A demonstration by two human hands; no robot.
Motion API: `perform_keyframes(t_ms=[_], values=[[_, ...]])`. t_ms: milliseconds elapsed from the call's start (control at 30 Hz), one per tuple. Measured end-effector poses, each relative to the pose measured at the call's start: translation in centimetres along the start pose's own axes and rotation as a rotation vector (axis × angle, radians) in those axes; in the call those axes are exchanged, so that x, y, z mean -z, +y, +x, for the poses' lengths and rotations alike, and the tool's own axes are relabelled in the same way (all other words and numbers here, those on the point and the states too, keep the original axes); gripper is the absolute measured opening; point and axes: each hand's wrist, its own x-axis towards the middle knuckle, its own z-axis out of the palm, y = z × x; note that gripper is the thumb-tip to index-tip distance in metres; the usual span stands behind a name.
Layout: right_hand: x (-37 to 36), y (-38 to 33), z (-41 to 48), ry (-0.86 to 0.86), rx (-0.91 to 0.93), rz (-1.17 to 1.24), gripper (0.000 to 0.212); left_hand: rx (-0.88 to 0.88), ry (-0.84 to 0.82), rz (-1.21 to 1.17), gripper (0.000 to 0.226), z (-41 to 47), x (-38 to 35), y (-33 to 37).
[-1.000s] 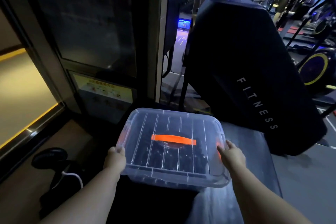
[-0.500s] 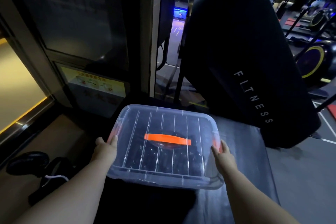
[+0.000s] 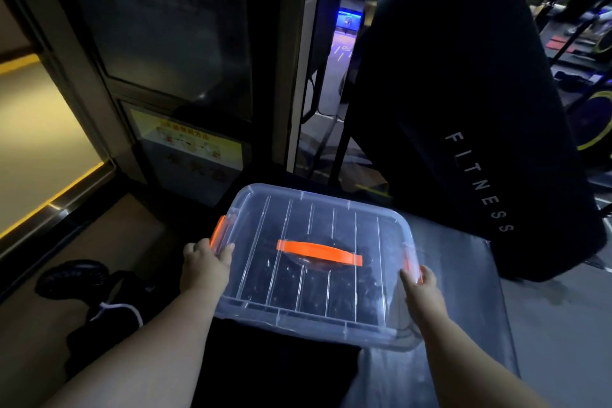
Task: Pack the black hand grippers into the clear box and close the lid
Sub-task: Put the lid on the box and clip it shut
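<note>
The clear box (image 3: pixel 251 305) stands on a dark grey bench (image 3: pixel 463 325) with its ribbed clear lid (image 3: pixel 331 219) on top and an orange handle (image 3: pixel 319 252) across the lid. Black hand grippers (image 3: pixel 347 288) show dimly through the plastic inside. My left hand (image 3: pixel 205 267) grips the orange latch (image 3: pixel 219 235) on the box's left side, thumb on the lid edge. My right hand (image 3: pixel 419 285) holds the orange latch (image 3: pixel 410 260) on the right side.
A black padded upright marked FITNESS (image 3: pixel 477 175) rises just behind and right of the box. A dark glass door (image 3: pixel 165 26) with a yellow notice stands behind on the left. A black shoe and dark clothing (image 3: pixel 73 278) lie on the floor at left.
Both hands have shifted from the lid's near corners up to the orange side latches. The left latch now stands out from the box side. The view has tilted slightly.
</note>
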Motion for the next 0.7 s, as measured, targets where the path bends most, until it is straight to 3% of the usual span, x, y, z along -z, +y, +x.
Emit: perform_keyframes(t_ms=[300, 700], values=[[0.07, -0.22, -0.25, 0.015, -0.01, -0.085, 0.046, -0.046, 0.044, 0.125, 0.047, -0.41, 0.17, 0.1], [0.21, -0.45, -0.62, 0.046, -0.084, -0.07, 0.053, -0.104, 0.044, 0.19, 0.04, -0.73, 0.24, 0.41]])
